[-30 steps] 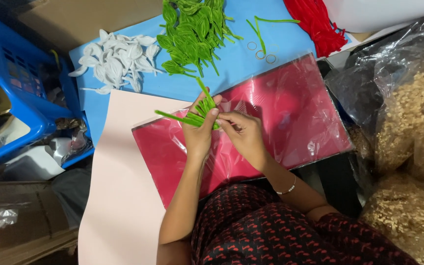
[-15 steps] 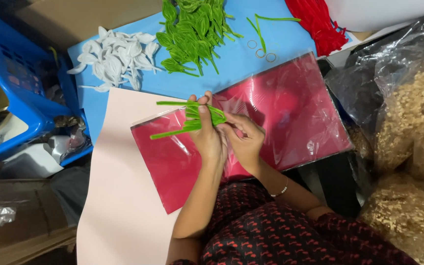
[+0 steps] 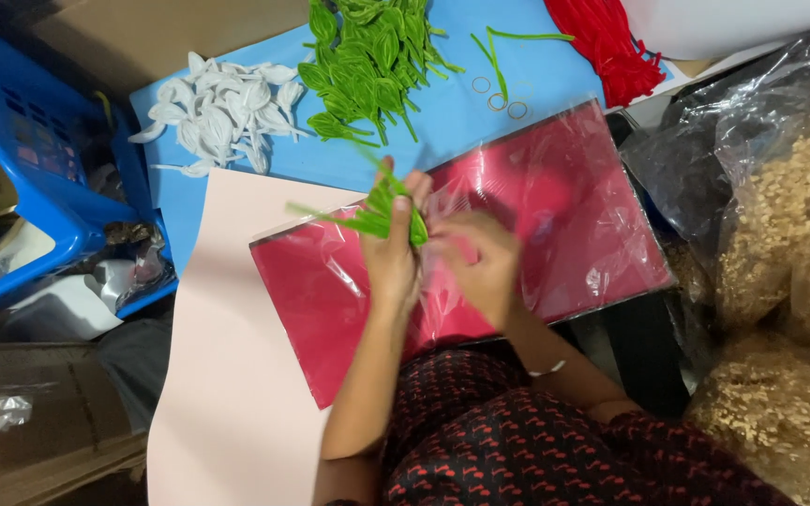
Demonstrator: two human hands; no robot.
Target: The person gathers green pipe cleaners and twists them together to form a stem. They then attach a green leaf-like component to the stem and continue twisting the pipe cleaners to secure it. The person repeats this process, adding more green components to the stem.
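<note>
Gripping a bunch of green stems (image 3: 367, 217) in the left hand (image 3: 392, 255), fingers closed around it, above the red sheet pack (image 3: 574, 234). Right hand (image 3: 480, 262) blurring just beside the bunch; grip impossible to tell. Lying beyond the red sheet pack: green leaf pile (image 3: 367, 66), white leaf pile (image 3: 222, 108).
</note>
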